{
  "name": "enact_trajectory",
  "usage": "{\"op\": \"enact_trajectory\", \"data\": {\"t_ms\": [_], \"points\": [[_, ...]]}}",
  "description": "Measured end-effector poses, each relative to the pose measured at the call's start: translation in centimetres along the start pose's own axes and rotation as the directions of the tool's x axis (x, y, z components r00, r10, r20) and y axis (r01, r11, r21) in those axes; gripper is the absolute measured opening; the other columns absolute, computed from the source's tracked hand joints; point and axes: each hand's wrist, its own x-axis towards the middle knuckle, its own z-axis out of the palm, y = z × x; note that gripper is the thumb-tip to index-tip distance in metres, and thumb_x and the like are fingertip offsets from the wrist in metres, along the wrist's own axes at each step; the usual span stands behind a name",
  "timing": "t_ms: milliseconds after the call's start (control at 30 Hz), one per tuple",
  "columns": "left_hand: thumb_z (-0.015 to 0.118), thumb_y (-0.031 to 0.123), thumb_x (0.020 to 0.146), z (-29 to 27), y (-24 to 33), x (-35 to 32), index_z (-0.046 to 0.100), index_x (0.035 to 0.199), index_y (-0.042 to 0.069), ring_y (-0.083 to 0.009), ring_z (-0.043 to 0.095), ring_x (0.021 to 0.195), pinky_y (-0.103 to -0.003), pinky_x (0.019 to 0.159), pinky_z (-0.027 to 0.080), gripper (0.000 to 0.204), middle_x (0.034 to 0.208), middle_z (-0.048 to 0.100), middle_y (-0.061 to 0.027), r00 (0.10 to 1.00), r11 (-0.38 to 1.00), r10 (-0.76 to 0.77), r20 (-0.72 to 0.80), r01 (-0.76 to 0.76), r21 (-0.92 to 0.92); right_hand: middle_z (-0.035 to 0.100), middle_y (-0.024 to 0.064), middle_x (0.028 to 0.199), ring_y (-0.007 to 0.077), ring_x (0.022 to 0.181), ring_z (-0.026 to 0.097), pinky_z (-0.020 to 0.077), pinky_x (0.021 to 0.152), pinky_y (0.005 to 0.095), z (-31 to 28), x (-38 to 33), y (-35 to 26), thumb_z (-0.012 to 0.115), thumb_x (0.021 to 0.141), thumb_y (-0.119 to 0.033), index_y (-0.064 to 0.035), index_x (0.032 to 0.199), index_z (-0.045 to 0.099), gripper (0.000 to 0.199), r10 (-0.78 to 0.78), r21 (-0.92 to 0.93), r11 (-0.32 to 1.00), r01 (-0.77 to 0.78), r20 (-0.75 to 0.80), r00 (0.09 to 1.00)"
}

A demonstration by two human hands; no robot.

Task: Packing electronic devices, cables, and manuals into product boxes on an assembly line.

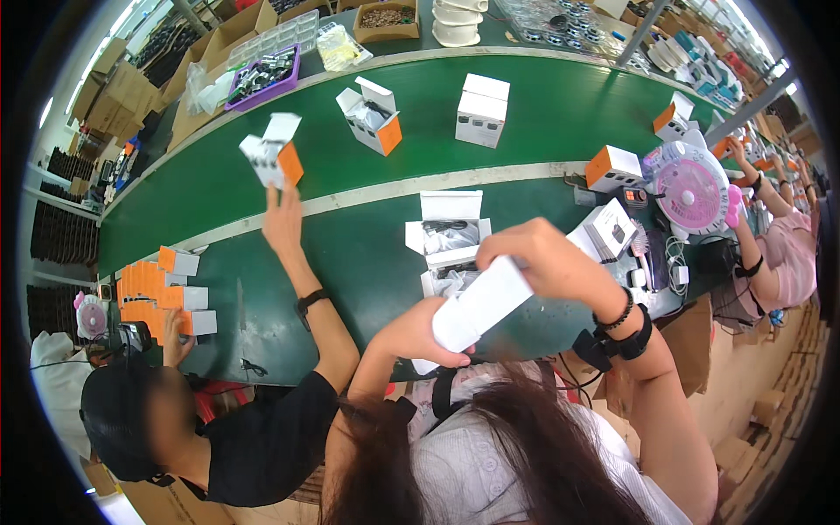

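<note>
Both my hands hold a long white box (484, 302) over the near edge of the green table (367, 262). My left hand (418, 334) grips its lower end from beneath. My right hand (535, 256) closes over its upper end. Just beyond them lies an open white box (449, 229) with dark parts in clear wrapping inside.
A co-worker on my left raises a white-and-orange box (274, 154) over the green conveyor belt (525, 114). More white boxes (482, 108) ride the belt. A stack of orange-and-white boxes (162, 296) sits at left. A pink fan (694, 187) and another person's arm are at right.
</note>
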Motion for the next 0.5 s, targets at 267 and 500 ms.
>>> {"op": "enact_trajectory", "data": {"t_ms": [267,500], "points": [[0.073,-0.006,0.071,3.9,-2.7,-0.3,0.055,0.105,-0.002,-0.0192,0.067,0.085,-0.032,0.074,0.055,0.039,0.096,0.066,-0.0143,0.745,0.929,0.236,-0.624,-0.362,-0.081,0.066,0.0107,0.086,0.0322,0.084,0.063,0.0491,0.072,0.0375,1.0,-4.3,0.3,0.058,0.062,0.012,-0.0024,0.084,0.062,0.027,0.029,0.076,0.996,-0.038,0.109,0.994],[0.076,-0.003,0.068,5.1,-6.1,-1.2,0.059,0.095,0.001,-0.0097,0.062,0.077,-0.026,0.068,0.052,0.032,0.084,0.066,-0.0054,0.655,0.967,0.187,-0.732,-0.253,0.021,0.066,0.0094,0.103,0.0186,0.094,0.063,0.0472,0.083,0.03,7.5,-6.4,3.7,0.062,0.079,0.004,0.0008,0.102,0.062,0.023,0.369,0.749,0.577,-0.327,0.118,0.922]]}}
